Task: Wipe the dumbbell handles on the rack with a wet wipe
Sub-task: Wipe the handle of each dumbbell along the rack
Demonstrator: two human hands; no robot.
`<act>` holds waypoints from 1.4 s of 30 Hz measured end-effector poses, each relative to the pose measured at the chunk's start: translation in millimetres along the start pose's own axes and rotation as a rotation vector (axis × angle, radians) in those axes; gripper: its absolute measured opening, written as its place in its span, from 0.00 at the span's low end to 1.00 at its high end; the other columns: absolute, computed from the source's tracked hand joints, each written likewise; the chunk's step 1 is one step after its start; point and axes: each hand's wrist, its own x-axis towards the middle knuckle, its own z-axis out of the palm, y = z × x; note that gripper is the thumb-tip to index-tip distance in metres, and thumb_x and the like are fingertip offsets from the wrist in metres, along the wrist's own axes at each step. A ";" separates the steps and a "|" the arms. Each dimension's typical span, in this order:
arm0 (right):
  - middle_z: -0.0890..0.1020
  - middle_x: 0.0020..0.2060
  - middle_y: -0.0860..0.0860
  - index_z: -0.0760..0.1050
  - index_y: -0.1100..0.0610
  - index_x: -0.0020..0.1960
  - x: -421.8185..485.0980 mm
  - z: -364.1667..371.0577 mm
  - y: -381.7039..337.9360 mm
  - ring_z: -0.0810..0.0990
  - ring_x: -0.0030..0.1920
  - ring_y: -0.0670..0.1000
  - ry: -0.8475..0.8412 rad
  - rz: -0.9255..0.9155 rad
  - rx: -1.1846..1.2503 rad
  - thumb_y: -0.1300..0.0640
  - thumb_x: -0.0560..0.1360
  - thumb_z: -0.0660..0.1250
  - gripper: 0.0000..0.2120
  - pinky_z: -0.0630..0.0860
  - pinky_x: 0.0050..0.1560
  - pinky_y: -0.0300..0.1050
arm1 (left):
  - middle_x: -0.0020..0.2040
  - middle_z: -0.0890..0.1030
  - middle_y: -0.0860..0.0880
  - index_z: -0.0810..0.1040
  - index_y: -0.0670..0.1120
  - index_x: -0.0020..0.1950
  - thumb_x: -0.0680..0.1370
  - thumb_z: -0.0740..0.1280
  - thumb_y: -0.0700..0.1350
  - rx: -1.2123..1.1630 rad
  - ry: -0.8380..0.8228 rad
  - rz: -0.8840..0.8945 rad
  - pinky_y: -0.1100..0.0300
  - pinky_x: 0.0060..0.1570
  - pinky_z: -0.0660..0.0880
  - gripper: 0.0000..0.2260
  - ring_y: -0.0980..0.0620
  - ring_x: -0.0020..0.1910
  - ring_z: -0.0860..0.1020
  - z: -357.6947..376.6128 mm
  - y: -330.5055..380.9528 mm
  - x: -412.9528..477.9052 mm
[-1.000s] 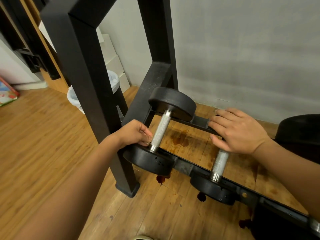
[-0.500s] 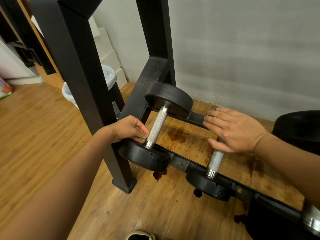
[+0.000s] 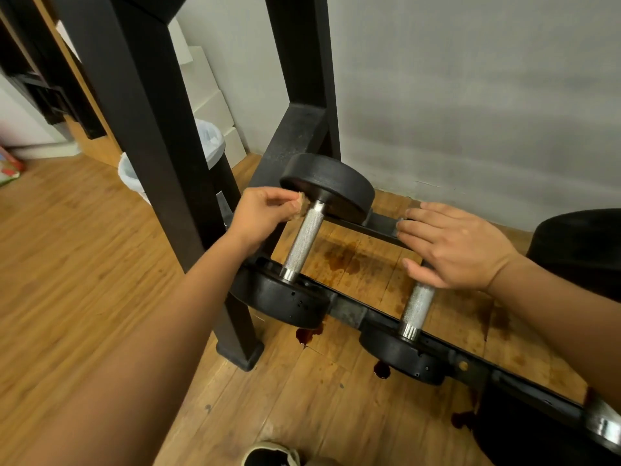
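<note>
Two black dumbbells lie across the bottom rails of a black rack (image 3: 346, 311). The left dumbbell shows a bare knurled steel handle (image 3: 302, 242). My left hand (image 3: 262, 213) pinches a small brownish wad, the wipe (image 3: 300, 205), against the far end of that handle, next to the rear weight head (image 3: 331, 185). My right hand (image 3: 453, 245) lies flat with straight fingers on the far part of the second dumbbell's handle (image 3: 416, 311), hiding that part and its rear head.
Thick black rack posts (image 3: 148, 129) rise left of my left arm. A bin with a white liner (image 3: 210, 139) stands behind the post. A larger black dumbbell head (image 3: 581, 243) is at the right. Dark stains mark the wooden floor (image 3: 349, 260). A grey wall runs behind.
My left hand has slid from the near end of the left handle up to its far end. My right hand has stayed on the second handle.
</note>
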 end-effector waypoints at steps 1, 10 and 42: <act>0.83 0.59 0.60 0.80 0.64 0.63 0.0 -0.4 0.1 0.79 0.64 0.60 -0.001 0.004 0.004 0.41 0.82 0.54 0.29 0.68 0.72 0.58 | 0.52 0.86 0.43 0.85 0.40 0.56 0.77 0.73 0.35 0.025 0.007 0.019 0.54 0.58 0.81 0.08 0.46 0.53 0.85 5.8 1.7 2.8; 0.83 0.59 0.60 0.80 0.64 0.62 -0.4 -0.1 0.8 0.79 0.63 0.60 0.016 0.008 0.005 0.42 0.82 0.55 0.28 0.69 0.72 0.57 | 0.51 0.87 0.47 0.85 0.41 0.53 0.76 0.73 0.36 0.147 -0.118 -0.058 0.61 0.54 0.81 0.06 0.48 0.51 0.85 0.2 1.6 -4.2; 0.82 0.61 0.61 0.79 0.64 0.65 -0.6 1.1 0.2 0.80 0.63 0.60 0.077 0.016 -0.004 0.43 0.81 0.56 0.28 0.69 0.71 0.57 | 0.44 0.87 0.57 0.87 0.50 0.44 0.74 0.77 0.41 0.643 -0.545 -0.104 0.63 0.58 0.77 0.04 0.62 0.49 0.84 -28.0 5.8 -27.7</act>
